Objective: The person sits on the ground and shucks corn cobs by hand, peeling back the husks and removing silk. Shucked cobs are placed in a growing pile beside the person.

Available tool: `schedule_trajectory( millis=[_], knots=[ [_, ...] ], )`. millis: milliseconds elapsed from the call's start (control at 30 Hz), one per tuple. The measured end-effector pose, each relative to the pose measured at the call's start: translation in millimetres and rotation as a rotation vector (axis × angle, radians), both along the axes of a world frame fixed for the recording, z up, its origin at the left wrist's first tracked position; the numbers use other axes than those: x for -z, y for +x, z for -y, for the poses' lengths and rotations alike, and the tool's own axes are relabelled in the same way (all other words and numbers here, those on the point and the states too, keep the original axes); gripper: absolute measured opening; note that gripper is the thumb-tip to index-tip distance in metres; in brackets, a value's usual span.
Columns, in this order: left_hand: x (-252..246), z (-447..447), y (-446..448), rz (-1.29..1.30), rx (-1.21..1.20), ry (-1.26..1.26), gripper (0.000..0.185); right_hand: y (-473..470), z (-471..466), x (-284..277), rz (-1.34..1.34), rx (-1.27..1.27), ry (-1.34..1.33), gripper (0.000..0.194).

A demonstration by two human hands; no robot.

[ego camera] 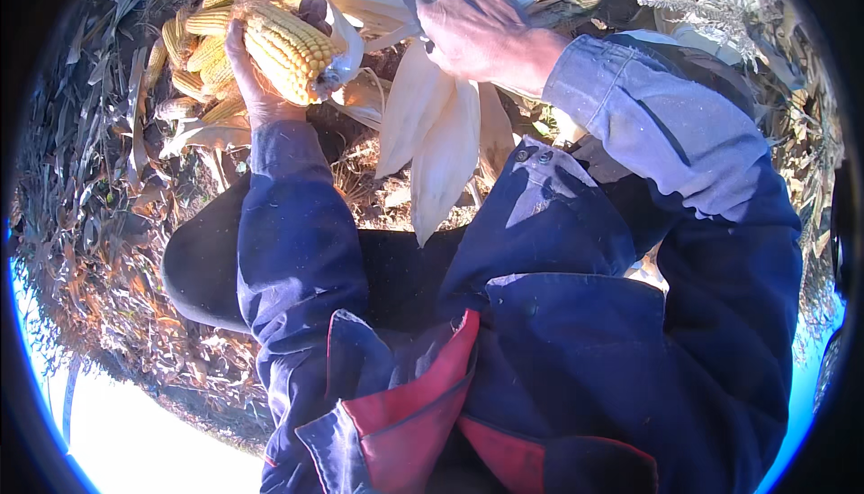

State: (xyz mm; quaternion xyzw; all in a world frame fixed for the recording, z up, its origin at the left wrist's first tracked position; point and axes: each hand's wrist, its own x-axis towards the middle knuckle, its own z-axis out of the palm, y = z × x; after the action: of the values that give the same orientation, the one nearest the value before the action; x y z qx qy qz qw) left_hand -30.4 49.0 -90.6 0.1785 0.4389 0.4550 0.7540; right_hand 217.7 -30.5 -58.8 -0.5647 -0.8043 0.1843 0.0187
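My left hand (260, 79) is wrapped around a yellow ear of corn (290, 48), whose butt end points down and to the right. Pale husk (347, 42) clings beside that end, and dry silk covers the other end. To the right, my right hand (476, 32) is closed on dry corn husk leaves (439, 129); several hang below its fingers, and others stretch between the two hands. Its thumb and fingertips are partly hidden. Whether the husk between the hands is still joined to the ear is hard to tell.
Husked ears of corn (209, 62) lie in a pile beyond and left of my left hand. Dry stalks and leaves (88, 150) cover the ground at the left, with more stalks and a tassel (729, 15) at the upper right. My bent legs are below my arms.
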Motion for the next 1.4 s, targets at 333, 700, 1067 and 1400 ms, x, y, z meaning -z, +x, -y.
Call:
schedule_trajectory(
  millis=[333,700,1067,1400],
  knots=[
    [25,-7,-22,0.418,0.015,0.010,0.068,2,-6,-16,-0.454,0.217,-0.145,0.045],
    [13,-6,6,0.207,0.042,0.068,0.070,-39,11,-8,-1.095,0.261,-0.295,0.032],
    [-14,-5,15,-0.186,-0.117,0.126,0.064,-26,17,-29,-0.661,0.049,-0.083,0.019],
    [-47,-9,21,-0.396,-0.056,0.095,0.043,-24,22,-48,-0.466,-0.098,-0.134,0.014]
  ],
)
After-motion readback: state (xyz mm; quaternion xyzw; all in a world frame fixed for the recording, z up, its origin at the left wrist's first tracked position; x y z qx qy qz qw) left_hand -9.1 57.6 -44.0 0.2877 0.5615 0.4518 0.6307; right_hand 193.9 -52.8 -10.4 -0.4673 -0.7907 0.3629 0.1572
